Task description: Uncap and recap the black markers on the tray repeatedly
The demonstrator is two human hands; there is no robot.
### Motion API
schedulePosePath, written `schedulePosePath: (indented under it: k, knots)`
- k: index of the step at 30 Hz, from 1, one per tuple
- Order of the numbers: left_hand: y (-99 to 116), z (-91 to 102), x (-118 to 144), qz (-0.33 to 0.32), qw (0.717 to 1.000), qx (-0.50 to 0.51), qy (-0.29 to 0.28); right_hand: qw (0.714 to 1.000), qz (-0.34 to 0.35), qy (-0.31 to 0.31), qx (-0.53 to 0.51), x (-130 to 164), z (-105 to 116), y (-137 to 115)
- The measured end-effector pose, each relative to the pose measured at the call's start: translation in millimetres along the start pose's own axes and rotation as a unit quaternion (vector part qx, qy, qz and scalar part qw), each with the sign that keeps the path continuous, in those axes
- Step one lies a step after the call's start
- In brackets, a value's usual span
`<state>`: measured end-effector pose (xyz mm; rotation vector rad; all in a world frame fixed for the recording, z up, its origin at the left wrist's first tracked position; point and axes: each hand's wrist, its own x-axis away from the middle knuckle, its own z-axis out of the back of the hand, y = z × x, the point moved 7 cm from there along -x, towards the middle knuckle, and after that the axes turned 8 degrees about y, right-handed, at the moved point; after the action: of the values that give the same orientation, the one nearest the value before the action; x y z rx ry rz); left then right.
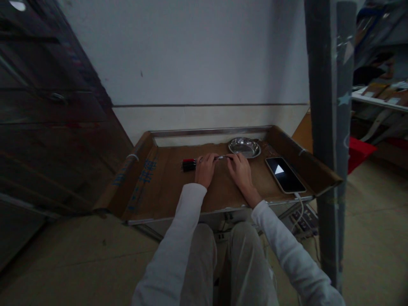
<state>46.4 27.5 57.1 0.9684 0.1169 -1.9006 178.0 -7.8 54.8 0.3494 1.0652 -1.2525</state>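
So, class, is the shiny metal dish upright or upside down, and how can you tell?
Upright: the metal dish shows its hollow inside, facing up, as it rests on the brown cardboard.

Slim dark pen, held crosswise; red, black pens left

Blue printed characters, on cardboard lining left of the metal dish: too blurred to read. Pale star sign, on grey pillar right of the dish. Legible wording or numbers: none.
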Motion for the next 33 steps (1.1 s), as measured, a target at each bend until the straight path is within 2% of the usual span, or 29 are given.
schedulePosePath:
  k: [9, 13, 16, 20, 24, 27, 30, 33]
  knots:
    - [1.4, 0.8, 0.6, -0.004, 1.000, 0.006, 0.002, 1.000, 0.010, -0.023, -0.011, 1.5, -3.8, -1.4]
    - [5.4, 5.7, 5.6, -0.006, 1.000, 0.009, 0.017, 0.993, 0.024, -0.040, -0.105, 3.0, -4.5, -8.2]
    - [7.2, 10.0, 12.6, -0.004, 1.000, 0.023, 0.019, 0.979, 0.054, -0.083, -0.181, 5.6, -5.3, -21.8]
    - [2.5, 24.4, 22.6, 0.044, 0.997, 0.034, 0.061, 0.963, 0.088, -0.132, -0.219, 8.1, -7.9, -34.1]
    - [-8.1, 39.5, 33.9, 0.126, 0.987, -0.044, 0.093, 0.968, 0.066, -0.133, -0.204, 7.9, -17.5, -19.4]
    - [-16.8, 42.1, 42.3, 0.182, 0.973, -0.126, 0.072, 0.974, 0.029, -0.152, -0.167, 12.1, -31.3, 0.5]
    - [-20.9, 36.1, 46.5, 0.191, 0.967, -0.166, 0.036, 0.979, 0.003, -0.169, -0.117, 17.1, -41.9, 14.7]
    - [-24.1, 29.6, 47.5, 0.193, 0.966, -0.171, 0.025, 0.978, 0.004, -0.195, -0.080, 20.3, -48.5, 17.8]
